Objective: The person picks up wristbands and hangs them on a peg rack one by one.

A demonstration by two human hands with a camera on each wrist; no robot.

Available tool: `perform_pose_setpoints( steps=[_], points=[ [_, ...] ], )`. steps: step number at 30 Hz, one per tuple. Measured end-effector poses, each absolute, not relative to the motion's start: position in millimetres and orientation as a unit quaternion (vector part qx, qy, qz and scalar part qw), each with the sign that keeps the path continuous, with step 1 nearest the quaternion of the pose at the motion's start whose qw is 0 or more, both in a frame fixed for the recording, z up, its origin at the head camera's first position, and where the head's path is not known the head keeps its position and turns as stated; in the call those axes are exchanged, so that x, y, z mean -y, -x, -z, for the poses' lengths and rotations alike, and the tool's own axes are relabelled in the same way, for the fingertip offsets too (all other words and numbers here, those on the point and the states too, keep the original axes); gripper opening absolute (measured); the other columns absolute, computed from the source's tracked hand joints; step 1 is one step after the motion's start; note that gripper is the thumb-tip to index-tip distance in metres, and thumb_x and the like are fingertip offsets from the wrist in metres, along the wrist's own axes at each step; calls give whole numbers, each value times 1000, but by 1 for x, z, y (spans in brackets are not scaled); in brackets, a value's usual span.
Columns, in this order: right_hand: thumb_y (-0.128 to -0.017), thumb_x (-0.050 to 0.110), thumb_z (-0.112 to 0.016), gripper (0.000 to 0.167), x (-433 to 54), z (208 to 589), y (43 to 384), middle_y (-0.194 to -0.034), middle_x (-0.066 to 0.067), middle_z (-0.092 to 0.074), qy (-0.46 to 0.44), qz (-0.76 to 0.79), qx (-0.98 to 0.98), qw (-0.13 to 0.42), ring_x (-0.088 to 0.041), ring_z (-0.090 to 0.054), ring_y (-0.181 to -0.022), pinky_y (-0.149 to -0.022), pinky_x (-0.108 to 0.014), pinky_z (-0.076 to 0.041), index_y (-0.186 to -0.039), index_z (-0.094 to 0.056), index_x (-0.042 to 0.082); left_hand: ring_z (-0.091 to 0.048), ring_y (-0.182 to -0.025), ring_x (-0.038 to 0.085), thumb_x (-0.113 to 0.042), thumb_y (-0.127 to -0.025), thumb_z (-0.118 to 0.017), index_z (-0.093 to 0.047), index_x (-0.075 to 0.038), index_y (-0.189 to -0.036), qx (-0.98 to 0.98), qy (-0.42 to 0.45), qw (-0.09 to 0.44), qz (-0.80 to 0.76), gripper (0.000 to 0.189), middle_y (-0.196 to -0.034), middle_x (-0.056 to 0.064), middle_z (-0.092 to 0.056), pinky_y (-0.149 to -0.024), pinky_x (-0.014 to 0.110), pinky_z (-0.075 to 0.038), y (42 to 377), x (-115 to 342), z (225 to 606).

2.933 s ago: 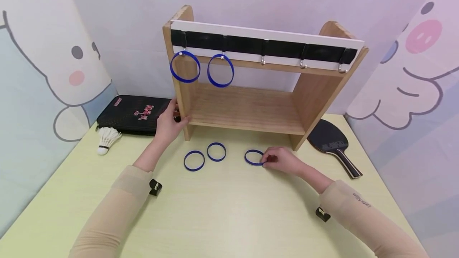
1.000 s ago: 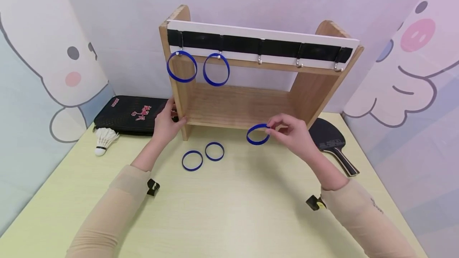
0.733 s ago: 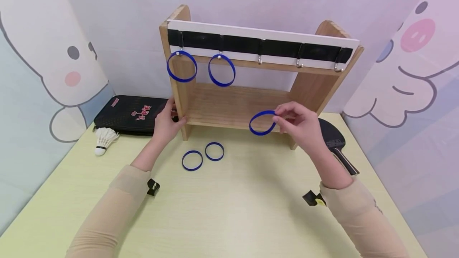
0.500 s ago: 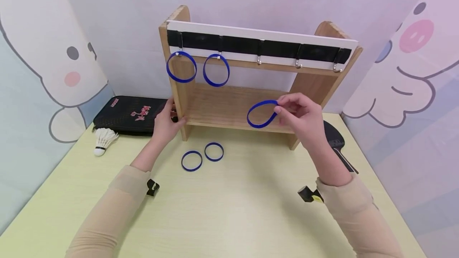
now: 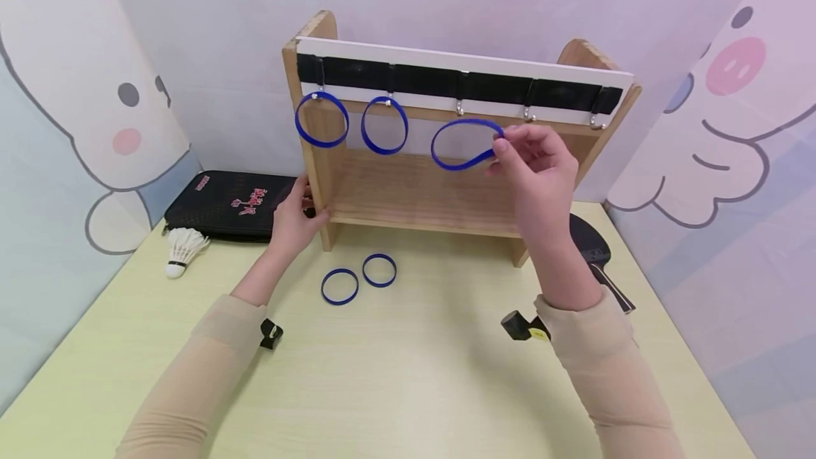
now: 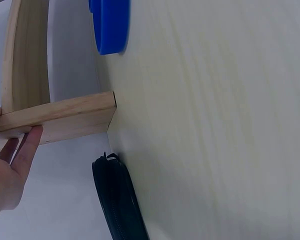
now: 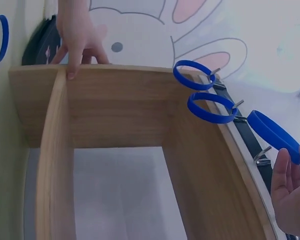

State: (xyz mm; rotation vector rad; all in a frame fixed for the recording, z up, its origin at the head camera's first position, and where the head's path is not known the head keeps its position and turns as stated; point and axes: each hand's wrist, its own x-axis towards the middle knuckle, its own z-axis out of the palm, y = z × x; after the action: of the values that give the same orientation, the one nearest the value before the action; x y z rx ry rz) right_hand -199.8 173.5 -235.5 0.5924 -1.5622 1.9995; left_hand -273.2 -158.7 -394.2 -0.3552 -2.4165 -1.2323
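My right hand (image 5: 542, 176) pinches a blue wristband (image 5: 455, 166) at its right side, between thumb and fingers. The band is stretched into a slanted loop in front of the rack, just below the middle hook (image 5: 460, 108). In the right wrist view the held wristband (image 7: 272, 132) is close to that hook. Two more blue bands, a left one (image 5: 322, 144) and a second one (image 5: 385, 151), hang from the two leftmost hooks. My left hand (image 5: 295, 222) grips the left side panel of the wooden shelf (image 5: 421, 193), thumb in front and fingers on the outer side (image 6: 29, 150).
Two blue wristbands (image 5: 340, 302) (image 5: 379, 285) lie flat on the table before the shelf. A black case (image 5: 223, 197) and a shuttlecock (image 5: 183, 250) are at the left. A table tennis bat (image 5: 589, 243) lies at the right, partly behind the right forearm.
My right hand picked the wristband up from the table and has raised it in front of the shelf to hook height. My left hand has stayed on the side panel.
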Motion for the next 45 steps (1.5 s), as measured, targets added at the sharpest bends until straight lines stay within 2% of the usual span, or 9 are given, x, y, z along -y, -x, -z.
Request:
perform_pose_setpoints(
  steps=[3, 12, 16, 24, 31, 36, 41, 45],
  points=[
    [-81, -1, -70, 14, -170, 232, 203, -90, -12, -65, -208, -757, 557, 269, -22, -63, -74, -63, -28, -56, -93, -64, -1, -61, -102, 37, -10, -85, -66, -28, -16, -148, 865, 128, 199, 443, 74, -122, 21, -55, -78, 51, -55, 273, 158, 394],
    [-81, -2, -69, 13, -158, 241, 216, -88, -12, -62, -198, -790, 506, 284, -21, -64, -72, -72, -32, -58, -93, -63, -2, -62, -101, 37, -9, -85, -67, -28, -15, -148, 865, 127, 206, 439, 74, -122, 21, -55, -76, 50, -56, 273, 158, 394],
    [-82, -3, -68, 11, -154, 246, 220, -88, -11, -62, -195, -790, 504, 290, -20, -65, -72, -71, -32, -58, -91, -63, 0, -62, -101, 37, -9, -85, -66, -27, -16, -148, 867, 126, 206, 437, 74, -122, 20, -56, -75, 49, -56, 274, 158, 394],
    [-82, -2, -69, 13, -156, 250, 224, -88, -12, -63, -178, -800, 512, 260, -21, -64, -74, -67, -30, -57, -93, -63, -1, -62, -101, 37, -9, -85, -66, -27, -15, -148, 865, 128, 209, 438, 75, -122, 21, -55, -75, 50, -56, 274, 159, 393],
    [-84, 6, -69, 20, -169, 256, 220, -102, -15, -64, -177, -755, 577, 255, -22, -63, -81, -66, -29, -57, -102, -63, 1, -61, -101, 38, -8, -85, -66, -28, -15, -148, 866, 128, 206, 437, 74, -122, 21, -55, -75, 50, -56, 274, 159, 395],
    [-83, 8, -71, 24, -180, 263, 214, -102, -15, -65, -176, -727, 615, 250, -21, -62, -74, -64, -29, -57, -104, -64, 1, -62, -100, 38, -8, -85, -66, -29, -15, -148, 865, 128, 209, 438, 73, -122, 21, -56, -75, 50, -56, 274, 159, 395],
    [-82, 3, -71, 22, -185, 273, 206, -99, -12, -66, -204, -702, 638, 242, -20, -61, -65, -62, -26, -55, -103, -65, 0, -62, -100, 38, -8, -85, -66, -28, -15, -148, 864, 128, 207, 440, 74, -123, 21, -55, -74, 50, -56, 274, 159, 395],
    [-82, 1, -70, 21, -184, 281, 198, -100, -10, -67, -218, -678, 664, 227, -19, -64, -72, -64, -26, -56, -102, -65, -2, -62, -100, 38, -8, -85, -66, -28, -14, -148, 865, 128, 207, 439, 74, -122, 21, -55, -75, 50, -56, 274, 158, 395]
  ],
)
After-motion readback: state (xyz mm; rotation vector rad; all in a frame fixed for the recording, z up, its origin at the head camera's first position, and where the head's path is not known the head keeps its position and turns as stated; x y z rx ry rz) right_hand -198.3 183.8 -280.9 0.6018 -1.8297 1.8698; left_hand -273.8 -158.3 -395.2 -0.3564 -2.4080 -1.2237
